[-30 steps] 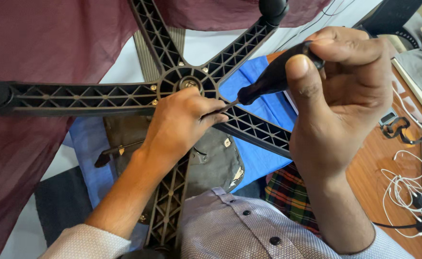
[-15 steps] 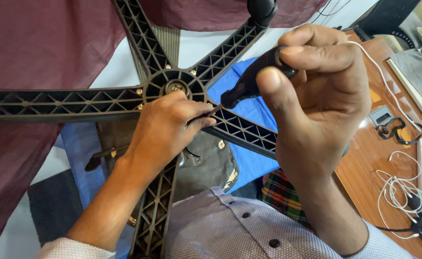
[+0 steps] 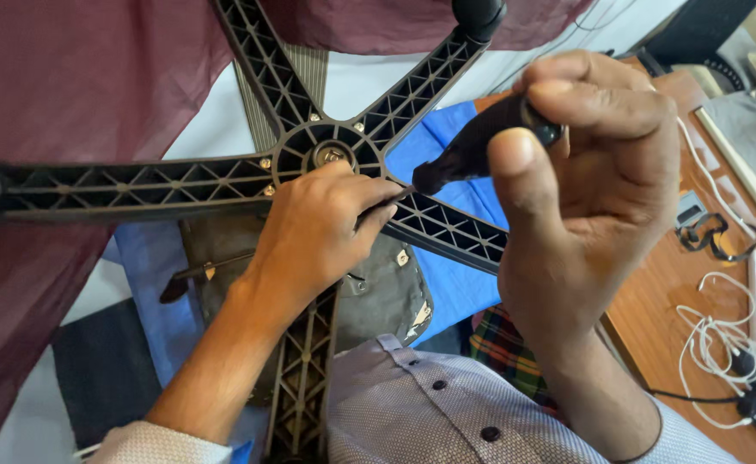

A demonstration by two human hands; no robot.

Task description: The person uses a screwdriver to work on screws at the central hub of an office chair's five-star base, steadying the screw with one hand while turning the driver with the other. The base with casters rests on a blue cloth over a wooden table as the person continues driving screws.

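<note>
Left hand (image 3: 309, 236): resting on the black five-armed chair base (image 3: 180, 185) beside its hub, fingers pinching the screwdriver shaft.
Right hand (image 3: 584, 180): grip closing around the dark screwdriver (image 3: 472, 150) handle.
Chair base: lying across the person's lap.

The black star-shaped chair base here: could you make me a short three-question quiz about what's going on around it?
1. True or false: the right hand holds a screwdriver by its dark handle.
2. How many ribbed arms spread from the chair base? A) three B) five C) eight
3. Fill in: the left hand rests on the base just below its ____.

Key: 1 true; 2 B; 3 hub (centre), where the left hand's fingers meet the screwdriver's thin shaft.
</note>
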